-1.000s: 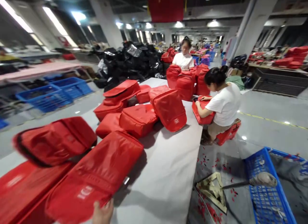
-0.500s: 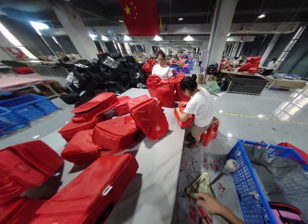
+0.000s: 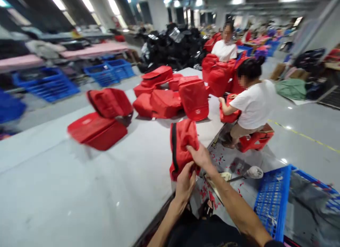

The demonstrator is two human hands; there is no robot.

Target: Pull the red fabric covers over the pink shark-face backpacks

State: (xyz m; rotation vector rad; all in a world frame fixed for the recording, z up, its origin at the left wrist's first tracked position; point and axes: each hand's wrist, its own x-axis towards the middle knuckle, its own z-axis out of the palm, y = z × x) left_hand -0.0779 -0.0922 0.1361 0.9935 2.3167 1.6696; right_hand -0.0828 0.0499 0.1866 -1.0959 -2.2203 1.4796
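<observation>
At the table's near edge a red bag (image 3: pixel 182 148) now hangs gripped by both hands, left hand (image 3: pixel 186 183) low, right hand (image 3: pixel 200 155) higher; a moment ago neither held anything. Behind, more red bags (image 3: pixel 164 98) crowd the grey table (image 3: pixel 106 176).

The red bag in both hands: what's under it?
Under the red bag, gripped by the left hand and right hand, lies the grey table's edge; the spot directly beneath is hidden.
</observation>
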